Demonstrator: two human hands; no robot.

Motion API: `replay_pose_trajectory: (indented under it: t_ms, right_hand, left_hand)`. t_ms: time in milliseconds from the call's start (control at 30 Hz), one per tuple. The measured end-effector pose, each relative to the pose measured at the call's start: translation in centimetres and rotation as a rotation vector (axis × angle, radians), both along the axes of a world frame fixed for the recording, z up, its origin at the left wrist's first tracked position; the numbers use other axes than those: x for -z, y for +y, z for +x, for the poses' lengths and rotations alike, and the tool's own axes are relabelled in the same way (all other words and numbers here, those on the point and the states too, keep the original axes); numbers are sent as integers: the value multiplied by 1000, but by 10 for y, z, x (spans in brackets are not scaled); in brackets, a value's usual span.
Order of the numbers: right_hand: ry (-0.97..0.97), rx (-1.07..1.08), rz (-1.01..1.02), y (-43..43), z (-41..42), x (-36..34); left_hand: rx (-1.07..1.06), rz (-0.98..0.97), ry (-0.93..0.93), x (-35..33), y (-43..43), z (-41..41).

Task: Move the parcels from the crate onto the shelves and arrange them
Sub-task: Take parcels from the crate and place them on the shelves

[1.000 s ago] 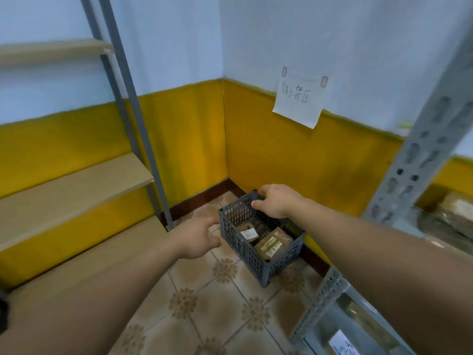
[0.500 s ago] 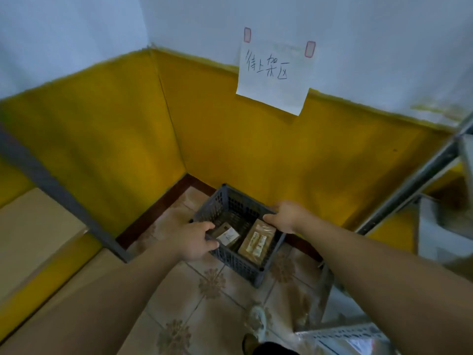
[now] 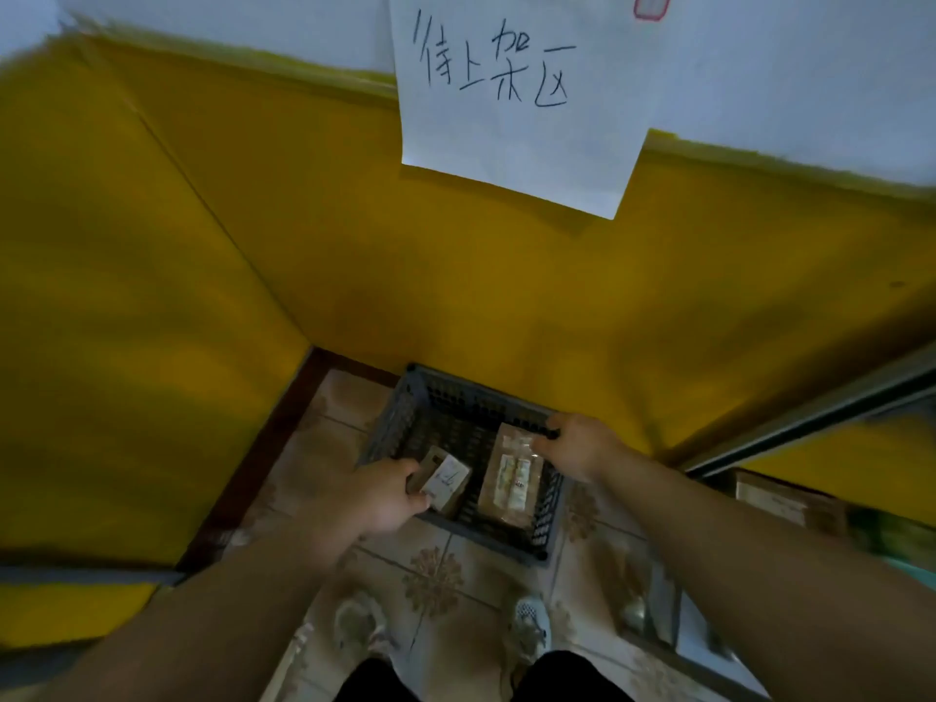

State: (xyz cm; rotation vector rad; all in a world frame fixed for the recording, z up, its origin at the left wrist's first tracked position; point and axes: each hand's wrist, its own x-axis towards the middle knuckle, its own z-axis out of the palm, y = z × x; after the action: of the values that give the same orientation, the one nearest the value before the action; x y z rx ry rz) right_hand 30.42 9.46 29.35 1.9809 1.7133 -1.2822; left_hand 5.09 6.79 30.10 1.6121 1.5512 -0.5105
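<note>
Parcels lie in the dark grey slatted crate, two in all: a small brown box with a white label at the crate's left side, and a flat brown pouch with a pale label at its right side. They sit just beside each other, apart. The one crate stands on the tiled floor near the floor's corner, its far side against the yellow wall. The left grip reaches over the crate's near-left rim, thumb above and fingers below, pinching the box's left end. The right grip is curled over the crate's right rim near its far corner. Both forearms stretch forward and down. One handwritten paper notice hangs on the wall above. Two pale shoes show at the floor's near edge.
</note>
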Motion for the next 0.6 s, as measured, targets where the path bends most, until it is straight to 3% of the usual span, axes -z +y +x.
replay_pose_trajectory:
  t_ms: [333, 600]
  right_hand:
    - [1, 353, -113, 36, -53, 150]
    - [-15, 418, -186, 50, -54, 346]
  left_hand:
    - [168, -117, -11, 149, 108, -44]
    - [9, -153, 6, 342, 144, -47]
